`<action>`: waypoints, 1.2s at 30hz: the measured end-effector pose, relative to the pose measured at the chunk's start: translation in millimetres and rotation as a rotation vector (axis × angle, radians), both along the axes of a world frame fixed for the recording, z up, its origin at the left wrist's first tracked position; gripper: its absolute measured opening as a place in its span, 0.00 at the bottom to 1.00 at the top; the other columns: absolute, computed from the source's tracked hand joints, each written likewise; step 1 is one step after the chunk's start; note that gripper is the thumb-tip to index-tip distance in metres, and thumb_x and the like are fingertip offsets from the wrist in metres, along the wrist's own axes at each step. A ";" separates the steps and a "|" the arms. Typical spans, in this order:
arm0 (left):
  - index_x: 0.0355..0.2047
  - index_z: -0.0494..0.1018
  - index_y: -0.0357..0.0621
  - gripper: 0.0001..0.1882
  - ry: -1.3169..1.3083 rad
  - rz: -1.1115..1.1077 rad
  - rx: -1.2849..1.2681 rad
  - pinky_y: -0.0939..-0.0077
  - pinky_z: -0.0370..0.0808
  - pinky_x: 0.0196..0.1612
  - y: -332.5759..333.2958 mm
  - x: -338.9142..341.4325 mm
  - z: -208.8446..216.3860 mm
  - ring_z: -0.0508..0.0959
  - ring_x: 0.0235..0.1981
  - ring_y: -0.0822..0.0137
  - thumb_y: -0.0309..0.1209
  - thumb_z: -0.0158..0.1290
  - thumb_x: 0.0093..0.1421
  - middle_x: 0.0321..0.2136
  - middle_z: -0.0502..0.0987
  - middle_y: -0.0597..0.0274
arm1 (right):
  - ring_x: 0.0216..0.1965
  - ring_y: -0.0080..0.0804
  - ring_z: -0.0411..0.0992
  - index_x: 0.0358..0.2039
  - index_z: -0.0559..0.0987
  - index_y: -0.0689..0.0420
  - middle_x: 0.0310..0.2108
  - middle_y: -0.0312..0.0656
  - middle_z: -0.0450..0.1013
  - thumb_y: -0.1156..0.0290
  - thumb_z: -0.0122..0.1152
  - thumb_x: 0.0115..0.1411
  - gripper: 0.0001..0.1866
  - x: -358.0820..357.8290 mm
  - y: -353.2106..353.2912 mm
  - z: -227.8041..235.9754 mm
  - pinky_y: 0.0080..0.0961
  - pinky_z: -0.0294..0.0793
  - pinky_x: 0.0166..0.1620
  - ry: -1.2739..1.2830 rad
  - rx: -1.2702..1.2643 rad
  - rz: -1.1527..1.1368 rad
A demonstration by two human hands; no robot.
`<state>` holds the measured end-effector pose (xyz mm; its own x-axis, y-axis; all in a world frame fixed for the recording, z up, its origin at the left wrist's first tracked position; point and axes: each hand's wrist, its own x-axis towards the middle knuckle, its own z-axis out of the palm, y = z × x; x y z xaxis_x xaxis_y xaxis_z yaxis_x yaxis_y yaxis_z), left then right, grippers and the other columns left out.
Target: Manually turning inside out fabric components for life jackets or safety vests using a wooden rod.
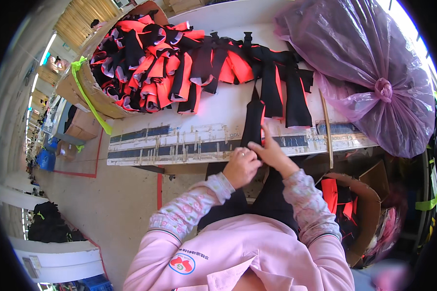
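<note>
A black fabric strap (252,122) with a bright coral lining runs down from a pile on the white table (209,127) to my two hands at the near edge. My left hand (242,167) is closed at its lower end, fingers curled in. My right hand (273,154) grips the same end from the right, its thumb meeting the left hand and its index finger stretched up along the strap. The very end of the strap is hidden by my fingers. More black straps (294,99) with buckles lie just beyond.
A cardboard box (90,85) on its side spills a heap of black and coral straps (153,72) at the left. A tied purple plastic bag (369,58) fills the table's right end, near a thin wooden stick (327,128). Below stands another carton (371,213).
</note>
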<state>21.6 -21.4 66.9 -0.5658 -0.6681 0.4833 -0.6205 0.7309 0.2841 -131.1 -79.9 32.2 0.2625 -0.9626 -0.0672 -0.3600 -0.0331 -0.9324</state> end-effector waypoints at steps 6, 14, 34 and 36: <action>0.41 0.67 0.42 0.23 0.399 0.448 0.055 0.64 0.66 0.47 23.1 20.3 -6.1 0.69 0.43 0.55 0.25 0.59 0.42 0.41 0.66 0.52 | 0.36 0.25 0.71 0.60 0.51 0.63 0.38 0.47 0.72 0.71 0.62 0.52 0.39 25.5 -0.5 -22.6 0.20 0.71 0.39 -0.368 0.029 -0.029; 0.48 0.64 0.40 0.18 1.316 0.194 1.542 0.70 0.74 0.36 32.2 36.7 -43.3 0.76 0.31 0.64 0.36 0.45 0.60 0.36 0.74 0.56 | 0.34 0.40 0.74 0.58 0.57 0.63 0.35 0.51 0.73 0.61 0.60 0.53 0.37 29.4 -21.2 -39.8 0.30 0.73 0.36 -0.066 -0.127 0.010; 0.38 0.72 0.33 0.18 1.151 0.335 1.419 0.72 0.75 0.33 22.7 41.3 -56.7 0.77 0.30 0.66 0.36 0.40 0.60 0.34 0.76 0.54 | 0.55 0.59 0.56 0.59 0.57 0.57 0.57 0.64 0.51 0.73 0.62 0.44 0.40 12.1 10.8 37.1 0.36 0.60 0.56 0.348 -0.261 0.483; 0.38 0.72 0.33 0.18 1.167 0.315 1.425 0.71 0.75 0.34 21.8 40.4 -49.5 0.77 0.30 0.65 0.35 0.38 0.60 0.34 0.76 0.54 | 0.57 0.59 0.55 0.58 0.60 0.58 0.58 0.64 0.50 0.80 0.54 0.42 0.38 13.0 16.8 34.3 0.36 0.57 0.58 0.291 -0.206 0.471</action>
